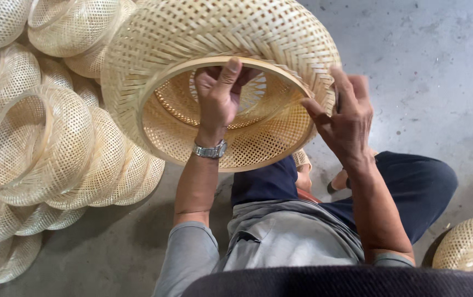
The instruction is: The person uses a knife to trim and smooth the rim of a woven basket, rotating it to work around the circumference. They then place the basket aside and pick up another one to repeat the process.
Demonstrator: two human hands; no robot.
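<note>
Your left hand (218,96) has its grip closed on the wooden rim (280,70) of the woven basket (214,33) at twelve o'clock, your right hand (346,115) pinching its three-o'clock edge, above your lap.

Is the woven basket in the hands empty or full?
Empty: the woven basket shows only its bare weave inside, besides the left hand.
</note>
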